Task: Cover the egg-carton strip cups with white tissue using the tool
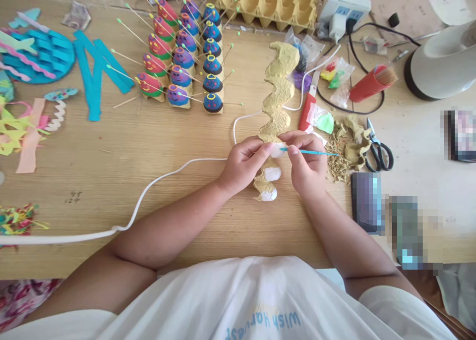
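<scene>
Between my hands is a strip of egg carton (pixel 278 89), bumpy and tan, running away from me. Its near bumps carry white patches (pixel 272 174). My left hand (pixel 243 164) pinches the strip's left side beside the third white patch (pixel 278 149). In my right hand (pixel 307 164) is a thin blue stick tool (pixel 314 152), held between thumb and fingers. The tool's left tip touches or lies just over that white patch. Whether the right fingers also press on the carton, I cannot tell.
Painted egg-carton caterpillars (pixel 180 65) with pin antennae stand at the back left. A white cable (pixel 159 174) crosses the table. Scissors (pixel 377 149), carton scraps (pixel 340 166) and a red-handled knife (pixel 308 107) lie right. A kettle (pixel 442 57) and power strip (pixel 344 8) are farther off.
</scene>
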